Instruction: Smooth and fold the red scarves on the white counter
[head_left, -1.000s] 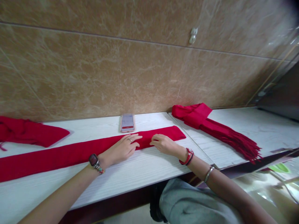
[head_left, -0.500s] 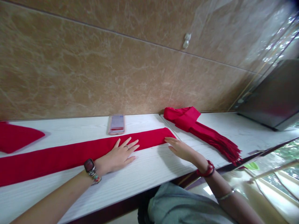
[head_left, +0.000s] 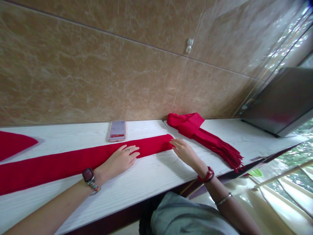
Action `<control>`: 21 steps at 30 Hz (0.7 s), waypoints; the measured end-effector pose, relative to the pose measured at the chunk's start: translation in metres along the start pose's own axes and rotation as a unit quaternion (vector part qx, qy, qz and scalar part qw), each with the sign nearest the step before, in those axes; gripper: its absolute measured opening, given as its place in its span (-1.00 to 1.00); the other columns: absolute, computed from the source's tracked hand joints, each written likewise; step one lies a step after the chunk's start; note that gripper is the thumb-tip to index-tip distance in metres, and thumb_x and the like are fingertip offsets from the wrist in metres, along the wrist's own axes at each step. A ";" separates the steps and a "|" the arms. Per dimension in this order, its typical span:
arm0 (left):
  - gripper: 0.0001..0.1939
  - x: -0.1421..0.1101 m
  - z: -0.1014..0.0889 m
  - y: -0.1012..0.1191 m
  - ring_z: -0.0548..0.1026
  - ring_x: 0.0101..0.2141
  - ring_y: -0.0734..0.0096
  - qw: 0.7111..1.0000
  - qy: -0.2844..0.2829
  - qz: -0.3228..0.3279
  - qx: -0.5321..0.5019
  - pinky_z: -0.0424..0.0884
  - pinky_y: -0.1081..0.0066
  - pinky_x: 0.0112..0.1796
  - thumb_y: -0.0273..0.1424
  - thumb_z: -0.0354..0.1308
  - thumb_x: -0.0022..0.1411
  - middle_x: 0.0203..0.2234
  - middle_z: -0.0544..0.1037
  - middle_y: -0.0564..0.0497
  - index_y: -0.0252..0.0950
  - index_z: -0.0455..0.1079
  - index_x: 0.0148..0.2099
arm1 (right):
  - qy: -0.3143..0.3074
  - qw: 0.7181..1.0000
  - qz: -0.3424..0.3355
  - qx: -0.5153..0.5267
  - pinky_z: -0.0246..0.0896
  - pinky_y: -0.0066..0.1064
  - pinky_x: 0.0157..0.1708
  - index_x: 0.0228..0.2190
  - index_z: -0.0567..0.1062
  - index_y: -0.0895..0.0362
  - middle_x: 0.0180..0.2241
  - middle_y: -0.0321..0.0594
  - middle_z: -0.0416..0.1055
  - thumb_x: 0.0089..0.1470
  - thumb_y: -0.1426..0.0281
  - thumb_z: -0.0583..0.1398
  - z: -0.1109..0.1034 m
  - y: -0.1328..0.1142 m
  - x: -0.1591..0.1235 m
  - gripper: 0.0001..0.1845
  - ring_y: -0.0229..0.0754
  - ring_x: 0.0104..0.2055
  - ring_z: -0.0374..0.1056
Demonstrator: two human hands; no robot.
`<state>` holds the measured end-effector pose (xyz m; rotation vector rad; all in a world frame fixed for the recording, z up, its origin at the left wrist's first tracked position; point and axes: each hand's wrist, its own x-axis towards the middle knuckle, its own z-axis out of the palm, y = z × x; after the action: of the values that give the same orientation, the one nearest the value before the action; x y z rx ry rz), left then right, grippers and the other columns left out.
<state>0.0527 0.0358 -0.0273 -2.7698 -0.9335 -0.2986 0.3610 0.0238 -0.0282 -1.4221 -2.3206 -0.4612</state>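
Observation:
A long red scarf (head_left: pixel 61 161) lies flat in a folded strip along the white table (head_left: pixel 146 179). My left hand (head_left: pixel 119 160) rests open on the scarf near its right part, fingers stretched out, with a watch on the wrist. My right hand (head_left: pixel 184 151) lies open and flat at the scarf's right end, fingertips touching the cloth's edge. Red bracelets sit on that wrist.
A pink phone (head_left: pixel 117 130) lies by the marble wall behind the scarf. A second red scarf (head_left: pixel 202 137) with fringe is bunched on the adjoining table to the right. More red cloth (head_left: pixel 14 143) shows at far left. A dark box (head_left: pixel 281 104) stands at right.
My right hand slid from the middle of the scarf to its right end and flattened. The left hand spread flat, then drew its fingers closer. The view turned right.

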 end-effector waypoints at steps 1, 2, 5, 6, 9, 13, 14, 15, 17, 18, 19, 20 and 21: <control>-0.74 0.002 0.000 0.001 0.34 -0.02 0.29 1.000 0.022 0.001 0.013 0.20 0.24 -0.01 -0.49 -0.06 0.26 -0.04 0.42 -0.09 -0.28 0.37 -0.06 | -0.001 0.999 -0.031 0.018 0.27 -0.28 -0.12 -0.20 0.46 0.20 -0.16 -0.04 0.44 0.06 0.56 0.05 0.002 -0.003 0.002 -0.72 -0.13 -0.12 0.34; -0.77 0.004 -0.001 0.003 0.39 -0.10 0.32 0.999 0.038 -0.003 0.026 0.26 0.29 -0.07 -0.50 -0.04 0.25 -0.12 0.46 -0.10 -0.30 0.39 -0.11 | -0.007 0.998 -0.054 0.028 0.27 -0.29 -0.12 -0.19 0.46 0.19 -0.17 -0.05 0.44 0.06 0.56 0.06 0.004 -0.007 0.004 -0.72 -0.13 -0.11 0.34; -0.82 0.006 -0.003 0.006 0.45 -0.26 0.35 0.997 0.059 -0.023 0.053 0.35 0.38 -0.23 -0.51 0.00 0.22 -0.29 0.50 -0.07 -0.32 0.39 -0.16 | -0.034 0.996 -0.083 0.020 0.29 -0.31 -0.16 -0.23 0.48 0.19 -0.23 -0.07 0.47 0.06 0.57 0.07 0.004 -0.021 0.013 -0.75 -0.15 -0.17 0.36; -0.83 0.006 -0.003 0.007 0.45 -0.28 0.36 0.996 0.060 -0.024 0.059 0.36 0.39 -0.25 -0.53 0.01 0.21 -0.31 0.50 -0.06 -0.33 0.38 -0.17 | -0.042 0.995 -0.087 0.012 0.28 -0.31 -0.17 -0.25 0.48 0.20 -0.25 -0.07 0.47 0.07 0.57 0.07 0.003 -0.026 0.017 -0.76 -0.15 -0.18 0.37; -0.79 0.005 -0.004 0.007 0.45 -0.30 0.36 0.996 0.052 -0.015 0.074 0.37 0.40 -0.28 -0.60 0.02 0.18 -0.33 0.50 -0.06 -0.33 0.38 -0.15 | -0.070 0.992 -0.107 -0.014 0.26 -0.34 -0.19 -0.29 0.48 0.22 -0.30 -0.07 0.46 0.08 0.56 0.07 0.002 -0.039 0.027 -0.80 -0.15 -0.21 0.36; -0.74 0.004 -0.004 0.006 0.45 -0.30 0.32 0.996 0.055 -0.011 0.069 0.39 0.37 -0.31 -0.65 0.01 0.16 -0.31 0.49 -0.08 -0.33 0.37 -0.13 | -0.096 0.986 -0.128 -0.042 0.23 -0.39 -0.28 -0.33 0.47 0.22 -0.38 -0.11 0.45 0.10 0.55 0.07 0.007 -0.043 0.032 -0.83 -0.17 -0.31 0.36; -0.74 0.004 -0.004 0.006 0.45 -0.30 0.32 0.996 0.056 -0.012 0.064 0.39 0.37 -0.31 -0.65 0.00 0.16 -0.31 0.49 -0.08 -0.33 0.38 -0.14 | -0.094 0.986 -0.128 -0.046 0.22 -0.40 -0.30 -0.33 0.47 0.21 -0.38 -0.12 0.45 0.10 0.55 0.07 0.009 -0.042 0.032 -0.82 -0.18 -0.32 0.35; -0.75 0.003 -0.004 0.007 0.46 -0.30 0.32 0.997 0.057 -0.014 0.059 0.39 0.37 -0.31 -0.65 -0.01 0.17 -0.32 0.48 -0.08 -0.33 0.38 -0.15 | -0.088 0.987 -0.127 -0.047 0.22 -0.41 -0.31 -0.33 0.47 0.21 -0.39 -0.12 0.45 0.10 0.55 0.07 0.011 -0.041 0.031 -0.82 -0.18 -0.33 0.35; -0.77 0.003 -0.004 0.008 0.46 -0.30 0.34 0.997 0.056 -0.024 0.047 0.39 0.38 -0.31 -0.63 -0.01 0.18 -0.32 0.48 -0.08 -0.33 0.38 -0.16 | -0.069 0.989 -0.127 -0.042 0.21 -0.41 -0.33 -0.31 0.47 0.21 -0.39 -0.12 0.45 0.11 0.55 0.05 0.013 -0.039 0.028 -0.80 -0.19 -0.33 0.35; -0.79 0.003 -0.004 0.008 0.46 -0.31 0.34 0.997 0.059 -0.032 0.039 0.39 0.39 -0.30 -0.61 0.00 0.19 -0.31 0.48 -0.08 -0.33 0.38 -0.16 | -0.059 0.989 -0.127 -0.037 0.21 -0.41 -0.33 -0.31 0.47 0.21 -0.39 -0.12 0.45 0.12 0.55 0.05 0.013 -0.038 0.027 -0.80 -0.19 -0.33 0.36; -0.81 0.003 -0.003 0.008 0.46 -0.31 0.35 0.997 0.064 -0.041 0.031 0.39 0.40 -0.30 -0.58 0.00 0.20 -0.31 0.47 -0.08 -0.33 0.38 -0.17 | -0.050 0.990 -0.126 -0.031 0.22 -0.41 -0.33 -0.30 0.47 0.21 -0.38 -0.12 0.46 0.12 0.54 0.04 0.013 -0.038 0.026 -0.79 -0.20 -0.33 0.36; -0.83 0.003 -0.002 0.008 0.46 -0.31 0.35 0.996 0.069 -0.052 0.023 0.39 0.40 -0.30 -0.56 0.01 0.21 -0.30 0.48 -0.07 -0.33 0.38 -0.17 | -0.041 0.991 -0.126 -0.024 0.22 -0.41 -0.33 -0.29 0.47 0.20 -0.38 -0.12 0.45 0.13 0.53 0.04 0.013 -0.039 0.025 -0.79 -0.20 -0.33 0.36; -0.84 0.002 -0.001 0.007 0.46 -0.30 0.36 0.995 0.075 -0.061 0.016 0.39 0.40 -0.29 -0.53 0.02 0.22 -0.30 0.48 -0.07 -0.33 0.38 -0.17 | -0.035 0.991 -0.125 -0.020 0.21 -0.41 -0.32 -0.29 0.47 0.19 -0.39 -0.13 0.45 0.14 0.52 0.04 0.013 -0.040 0.025 -0.79 -0.20 -0.33 0.36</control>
<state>0.0590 0.0312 -0.0268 -2.6243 -1.0617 -0.4984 0.3128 0.0319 -0.0312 -1.1862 -2.5729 -0.5374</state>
